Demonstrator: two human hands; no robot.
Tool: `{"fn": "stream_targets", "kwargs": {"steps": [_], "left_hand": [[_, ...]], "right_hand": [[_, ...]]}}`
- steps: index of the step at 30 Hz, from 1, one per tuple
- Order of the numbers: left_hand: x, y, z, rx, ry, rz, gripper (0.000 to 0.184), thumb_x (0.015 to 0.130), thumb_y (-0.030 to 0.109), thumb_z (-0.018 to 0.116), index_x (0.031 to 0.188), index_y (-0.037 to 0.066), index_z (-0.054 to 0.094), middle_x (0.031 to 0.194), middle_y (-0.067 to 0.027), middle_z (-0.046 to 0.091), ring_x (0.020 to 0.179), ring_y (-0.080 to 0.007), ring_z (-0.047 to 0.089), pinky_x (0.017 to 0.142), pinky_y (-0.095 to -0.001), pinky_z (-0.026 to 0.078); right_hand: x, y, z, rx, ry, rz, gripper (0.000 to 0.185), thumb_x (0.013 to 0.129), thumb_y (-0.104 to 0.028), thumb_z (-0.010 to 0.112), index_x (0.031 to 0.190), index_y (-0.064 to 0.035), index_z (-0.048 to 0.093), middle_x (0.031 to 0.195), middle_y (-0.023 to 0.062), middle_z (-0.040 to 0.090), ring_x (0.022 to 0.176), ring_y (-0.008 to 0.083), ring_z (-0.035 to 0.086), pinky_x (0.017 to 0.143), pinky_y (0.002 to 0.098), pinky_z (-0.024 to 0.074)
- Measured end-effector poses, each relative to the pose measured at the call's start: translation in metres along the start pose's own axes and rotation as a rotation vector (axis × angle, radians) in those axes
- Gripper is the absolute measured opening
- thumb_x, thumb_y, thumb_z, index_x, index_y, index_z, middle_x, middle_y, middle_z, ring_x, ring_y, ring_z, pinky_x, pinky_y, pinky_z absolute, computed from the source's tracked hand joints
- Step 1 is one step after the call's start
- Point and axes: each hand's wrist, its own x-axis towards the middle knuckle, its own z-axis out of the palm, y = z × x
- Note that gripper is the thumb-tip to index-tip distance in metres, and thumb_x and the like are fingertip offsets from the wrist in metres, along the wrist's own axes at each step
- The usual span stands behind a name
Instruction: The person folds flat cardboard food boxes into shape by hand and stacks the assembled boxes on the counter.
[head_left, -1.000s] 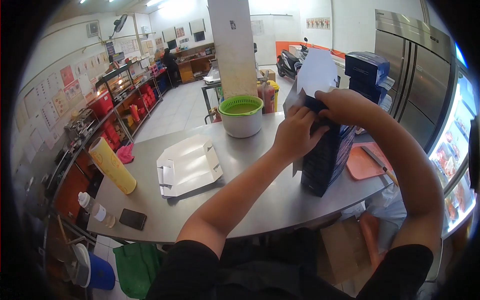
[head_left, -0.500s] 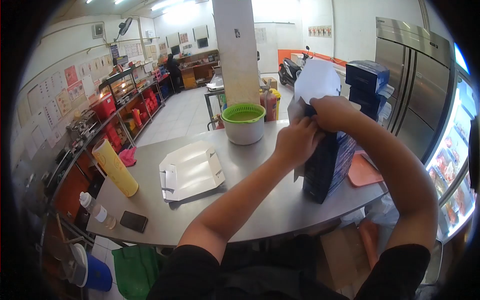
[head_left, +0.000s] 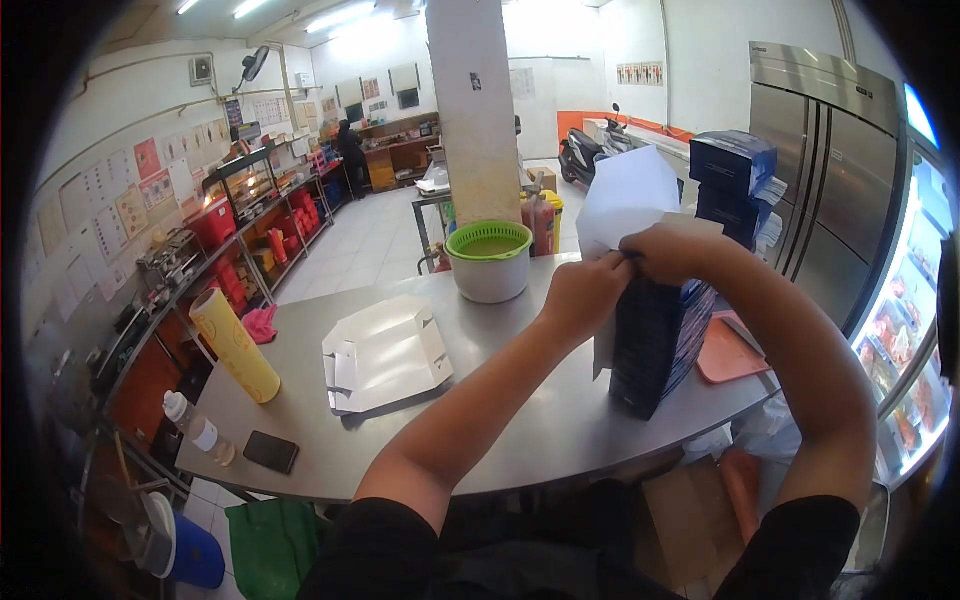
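A dark blue cardboard box [head_left: 655, 345] with a white inside stands upright on the steel table [head_left: 500, 410], right of centre. At its upper edge my left hand [head_left: 590, 290] and my right hand [head_left: 668, 252] meet, both with fingers closed on the cardboard. A white flap [head_left: 630, 190] rises behind my hands. My fingers partly hide the fold that they pinch. Left of the box lies an open white carton [head_left: 388, 355], its inside facing up.
Around the table stand a white pot with a green basket [head_left: 488, 262], a yellow roll [head_left: 234, 345], a bottle [head_left: 198, 428] and a phone [head_left: 271, 452]. A pink tray [head_left: 730, 352] with a knife lies behind the box, near stacked blue boxes [head_left: 733, 165]. A person [head_left: 352, 158] stands far back.
Both hands have come closer together at the box's upper edge and sit lower in the view. The white flap has tilted and turned slightly. The whole scene has shifted a little downward.
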Motion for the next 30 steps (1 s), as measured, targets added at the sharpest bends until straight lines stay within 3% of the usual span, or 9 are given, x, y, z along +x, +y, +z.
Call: {"fn": "stream_targets", "kwargs": {"steps": [4,7,10,11,14,16,19,24,30], "left_hand": [[0.0,0.001,0.0,-0.01,0.061,-0.002,0.022,0.093,0.008,0.061,0.109,0.018,0.072,0.12,-0.0004,0.071,0.084,-0.0243,0.075,0.069,-0.0383,0.06],[0.002,0.001,-0.008,-0.021,0.032,0.011,0.018,0.093,0.01,0.062,0.104,0.018,0.073,0.128,0.0004,0.068,0.085,-0.0234,0.076,0.069,-0.0387,0.06],[0.004,-0.014,-0.009,-0.029,0.02,0.072,0.017,0.093,0.012,0.063,0.105,0.017,0.074,0.129,-0.0001,0.068,0.085,-0.0223,0.076,0.07,-0.0392,0.06],[0.004,-0.022,-0.011,-0.029,0.011,0.069,0.017,0.093,0.012,0.063,0.106,0.016,0.074,0.13,-0.0002,0.068,0.087,-0.0227,0.076,0.072,-0.0388,0.06],[0.001,-0.059,-0.012,-0.092,0.029,0.062,0.017,0.097,0.013,0.061,0.108,0.014,0.073,0.131,-0.0011,0.069,0.096,-0.024,0.075,0.079,-0.0371,0.06],[-0.007,-0.081,-0.008,-0.221,0.082,0.059,0.016,0.101,0.015,0.059,0.11,0.013,0.073,0.131,-0.0027,0.07,0.104,-0.0249,0.074,0.084,-0.035,0.059],[-0.017,-0.075,-0.027,-0.717,0.086,-0.262,0.022,0.109,0.02,0.051,0.112,0.009,0.07,0.13,-0.007,0.07,0.118,-0.0262,0.068,0.099,-0.0353,0.053],[-0.041,-0.079,-0.021,-0.741,0.292,-0.108,0.035,0.112,0.033,0.047,0.107,0.005,0.067,0.119,-0.0167,0.07,0.119,-0.033,0.062,0.107,-0.0412,0.042],[-0.053,-0.067,-0.014,-0.851,0.333,-0.219,0.038,0.112,0.036,0.046,0.098,0.004,0.06,0.122,-0.019,0.064,0.123,-0.0355,0.056,0.11,-0.0435,0.038]], "right_hand": [[0.019,0.042,0.001,0.145,-0.029,-0.306,0.04,0.104,-0.039,0.055,0.122,-0.0089,0.073,0.116,0.0202,0.073,0.107,0.0398,0.069,0.095,0.0453,0.0535],[0.019,0.079,0.008,0.343,0.371,0.098,0.047,0.107,-0.041,0.05,0.122,-0.002,0.071,0.115,0.0238,0.073,0.104,0.0389,0.07,0.094,0.0437,0.0533],[0.033,0.129,0.03,0.454,0.22,0.297,0.051,0.103,-0.049,0.056,0.124,-0.0057,0.072,0.124,0.0222,0.072,0.109,0.0374,0.07,0.095,0.045,0.0539],[0.06,0.17,0.067,0.095,0.179,0.025,0.052,0.102,-0.046,0.057,0.13,-0.0041,0.069,0.13,0.0231,0.069,0.106,0.0382,0.071,0.094,0.0456,0.054],[0.0,0.098,0.047,0.85,0.233,0.294,0.052,0.103,-0.042,0.056,0.136,-0.0027,0.066,0.129,0.0214,0.07,0.101,0.0353,0.072,0.089,0.0451,0.0571],[-0.021,0.073,0.035,0.762,0.287,0.214,0.053,0.104,-0.043,0.055,0.136,-0.0023,0.066,0.124,0.0195,0.071,0.097,0.0309,0.072,0.08,0.042,0.0597],[-0.035,0.045,0.026,0.9,0.238,0.216,0.053,0.105,-0.044,0.055,0.133,-0.0008,0.067,0.114,0.0165,0.072,0.089,0.0245,0.072,0.068,0.0358,0.0604],[-0.042,0.013,0.038,1.074,0.321,0.168,0.05,0.108,-0.043,0.054,0.121,0.0017,0.071,0.088,0.0102,0.071,0.063,0.019,0.067,0.055,0.0315,0.0554],[-0.037,0.009,0.041,1.007,0.376,0.108,0.056,0.109,-0.047,0.053,0.115,0.0052,0.072,0.095,0.0114,0.067,0.068,0.0155,0.067,0.052,0.0274,0.053]]}}
